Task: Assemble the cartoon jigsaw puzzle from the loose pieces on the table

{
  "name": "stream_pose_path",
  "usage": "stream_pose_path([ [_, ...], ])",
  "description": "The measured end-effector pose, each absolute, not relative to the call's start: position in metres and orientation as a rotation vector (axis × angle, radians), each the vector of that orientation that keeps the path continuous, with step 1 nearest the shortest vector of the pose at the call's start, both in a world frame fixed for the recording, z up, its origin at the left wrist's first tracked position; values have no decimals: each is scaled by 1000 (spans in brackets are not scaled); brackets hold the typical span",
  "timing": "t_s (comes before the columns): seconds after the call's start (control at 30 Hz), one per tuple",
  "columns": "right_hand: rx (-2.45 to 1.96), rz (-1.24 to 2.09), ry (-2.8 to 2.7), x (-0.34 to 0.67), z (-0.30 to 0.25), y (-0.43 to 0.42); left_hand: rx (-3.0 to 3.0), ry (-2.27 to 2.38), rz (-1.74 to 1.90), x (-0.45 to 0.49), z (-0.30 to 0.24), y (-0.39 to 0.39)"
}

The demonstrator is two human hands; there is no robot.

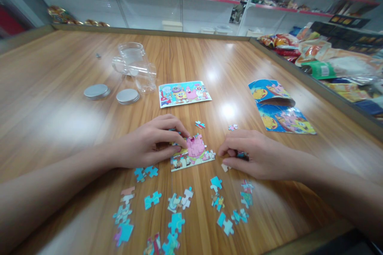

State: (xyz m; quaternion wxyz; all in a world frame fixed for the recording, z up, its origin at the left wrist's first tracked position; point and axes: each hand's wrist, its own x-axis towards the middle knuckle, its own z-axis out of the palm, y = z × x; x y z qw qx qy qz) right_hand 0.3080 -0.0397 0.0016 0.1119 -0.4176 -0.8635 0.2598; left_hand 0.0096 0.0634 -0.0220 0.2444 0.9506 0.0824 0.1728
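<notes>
Touches the left part of the half-made puzzle (196,148) with a bent left hand (152,139); has the right hand (255,154) curled just right of it, near loose pieces (216,183); can't tell if pinching a bit in either

The partly assembled puzzle (196,147) lies on the table (54,127), partly under the left hand (152,141), left of the right hand (257,155). Most loose pieces (176,223) lie before it; a picture card (185,93), behind. Jars (131,63) and lids (127,95) are left of the card, a leaflet (284,117) right.
</notes>
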Motion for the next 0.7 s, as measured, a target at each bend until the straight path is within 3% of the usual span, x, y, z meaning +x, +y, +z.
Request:
stream_pose_path([
  [0.4,-1208,731,-2549,307,3,-42,2595,222,470,10,-22,63],
  [0.7,-961,694,-2713,294,4,-52,2586,237,467,9,-23,63],
])
